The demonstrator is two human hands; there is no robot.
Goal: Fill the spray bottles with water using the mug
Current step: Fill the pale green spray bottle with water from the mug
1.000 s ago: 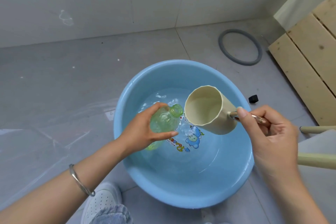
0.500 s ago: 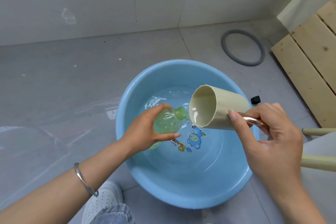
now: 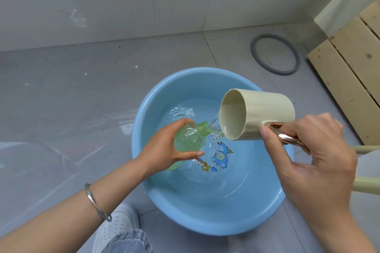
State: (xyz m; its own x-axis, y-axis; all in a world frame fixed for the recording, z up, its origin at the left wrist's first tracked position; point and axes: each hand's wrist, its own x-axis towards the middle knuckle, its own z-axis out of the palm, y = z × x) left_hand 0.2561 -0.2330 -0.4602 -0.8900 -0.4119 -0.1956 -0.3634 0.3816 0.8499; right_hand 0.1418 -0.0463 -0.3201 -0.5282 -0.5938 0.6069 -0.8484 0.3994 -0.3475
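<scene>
A: Where does the pour stand?

B: The person's left hand (image 3: 166,150) grips the green spray bottle (image 3: 191,137) round its body. The bottle is tilted over the water inside the blue basin (image 3: 205,222), with its open neck aimed at the mug (image 3: 259,115). The right hand (image 3: 308,150) grasps the mug by its shiny handle (image 3: 285,136), fingers curled round it. The mug lies almost on its side above the basin's right half, and a thin stream runs from its lip toward the neck.

A: What would make this step go well?

B: The neck looks narrow, so the lip is best held just above the opening and the tilt raised slowly, to keep the stream thin. A more upright bottle would likely take more water. With both held over the basin, any spill falls back into it. Whether the bottle's base touches the water cannot be told.

A: And the count?

B: One bottle in view, with no spray head on it, one mug, one basin and two hands. One grey ring (image 3: 275,54) lies on the floor beyond the basin's far right. One wooden pallet (image 3: 349,68) sits to the basin's right, and one white shoe (image 3: 115,226) is at its near edge
</scene>
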